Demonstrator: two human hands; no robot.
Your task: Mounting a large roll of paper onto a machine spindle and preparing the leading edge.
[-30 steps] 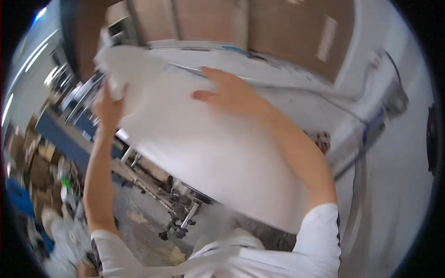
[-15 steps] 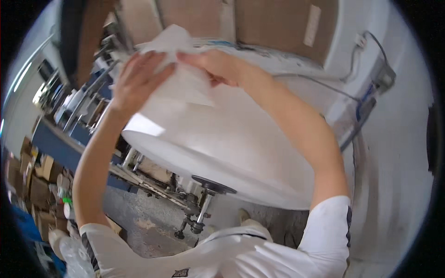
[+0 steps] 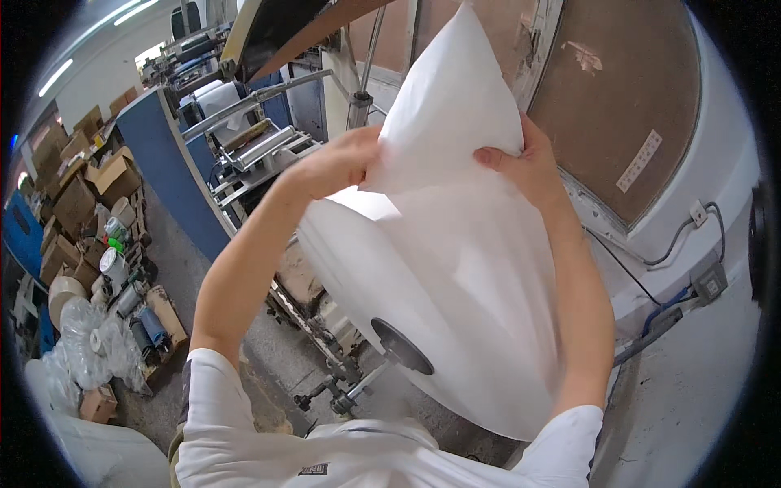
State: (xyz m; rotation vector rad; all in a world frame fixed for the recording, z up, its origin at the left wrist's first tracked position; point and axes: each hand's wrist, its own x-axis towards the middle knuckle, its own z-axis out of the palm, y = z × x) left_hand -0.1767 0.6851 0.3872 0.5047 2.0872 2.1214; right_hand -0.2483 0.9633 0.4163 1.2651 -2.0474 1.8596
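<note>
A big roll of white sheet material (image 3: 480, 285) lies in front of me on a metal shaft (image 3: 370, 382), with a round black disc (image 3: 404, 346) at its near end. Its loose end (image 3: 451, 106) rises from the roll, drawn up into a pointed, triangular shape. My left hand (image 3: 346, 167) grips the left edge of this sheet, fingers curled in. On the opposite edge, my right hand (image 3: 525, 167) pinches the sheet, thumb in front and the other fingers mostly hidden behind it.
To the left stand a blue machine panel (image 3: 175, 171) and metal rollers (image 3: 264, 150). Cardboard boxes (image 3: 114, 175) and crumpled clear plastic (image 3: 85, 342) lie on the floor farther left. Brown boards (image 3: 626, 106) and a cable box (image 3: 708, 281) are on the right.
My view has swung leftward. The hands have moved apart to opposite edges of the sheet, whose gathered end now stands up as a taller, smoother point.
</note>
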